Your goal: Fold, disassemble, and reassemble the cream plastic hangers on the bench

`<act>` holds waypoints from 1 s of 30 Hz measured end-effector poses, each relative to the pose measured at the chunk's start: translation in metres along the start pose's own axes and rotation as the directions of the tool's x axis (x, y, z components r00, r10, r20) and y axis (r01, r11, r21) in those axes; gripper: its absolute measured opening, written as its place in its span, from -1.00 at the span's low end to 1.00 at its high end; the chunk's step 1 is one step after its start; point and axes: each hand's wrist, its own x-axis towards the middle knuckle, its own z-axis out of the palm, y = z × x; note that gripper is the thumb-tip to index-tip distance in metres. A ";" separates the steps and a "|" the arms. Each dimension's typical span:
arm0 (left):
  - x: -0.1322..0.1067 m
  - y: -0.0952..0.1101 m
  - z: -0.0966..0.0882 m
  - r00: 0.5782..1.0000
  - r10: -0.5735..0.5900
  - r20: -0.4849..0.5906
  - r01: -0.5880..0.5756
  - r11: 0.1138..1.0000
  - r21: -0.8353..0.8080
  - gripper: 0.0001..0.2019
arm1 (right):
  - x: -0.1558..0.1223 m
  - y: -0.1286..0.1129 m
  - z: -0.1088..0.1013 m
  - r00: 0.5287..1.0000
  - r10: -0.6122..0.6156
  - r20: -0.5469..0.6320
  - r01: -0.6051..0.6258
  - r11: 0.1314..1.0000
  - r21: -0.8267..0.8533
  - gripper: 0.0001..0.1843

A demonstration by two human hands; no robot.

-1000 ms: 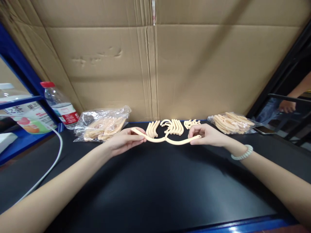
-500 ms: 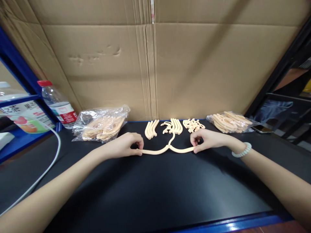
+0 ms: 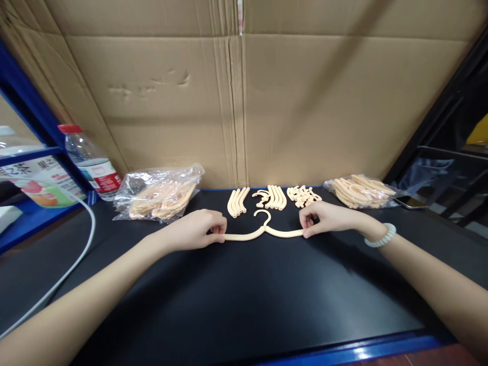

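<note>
A small cream plastic hanger [image 3: 263, 232] lies flat on the black tabletop [image 3: 244, 290], its hook pointing away from me. My left hand [image 3: 198, 230] pinches the hanger's left arm tip. My right hand [image 3: 324, 218], with a pale bead bracelet on the wrist, pinches the right arm tip. Just behind the hanger lie loose cream parts: a row of curved arms [image 3: 237, 201], a group of hooks [image 3: 271, 197] and a heap of small pieces [image 3: 303, 195].
A clear bag of cream parts [image 3: 162, 195] lies at the back left, another bag [image 3: 360, 192] at the back right. A water bottle [image 3: 89, 162] stands at the left by a blue shelf. A white cable [image 3: 72, 264] crosses the left side. Cardboard [image 3: 244, 101] walls the back.
The hanger has come down from the air onto the tabletop and now lies flat with its hook showing. Both hands lowered with it and kept their grip on its ends.
</note>
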 end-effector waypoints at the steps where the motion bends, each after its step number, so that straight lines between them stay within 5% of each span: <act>1: 0.000 0.000 0.001 1.000 -0.003 -0.003 0.004 1.000 0.014 -0.87 | 0.000 0.000 0.001 1.000 0.001 -0.011 -0.001 1.000 0.001 -0.69; 25: 0.004 -0.008 0.011 0.992 -0.084 -0.097 0.107 0.959 0.264 -0.84 | 0.007 0.002 0.014 0.975 0.016 -0.220 -0.056 0.983 -0.177 -0.69; 30: 0.004 -0.009 0.007 0.997 -0.056 -0.057 0.069 0.962 0.265 -0.83 | 0.005 0.005 0.010 0.989 0.002 -0.147 -0.026 0.987 -0.160 -0.71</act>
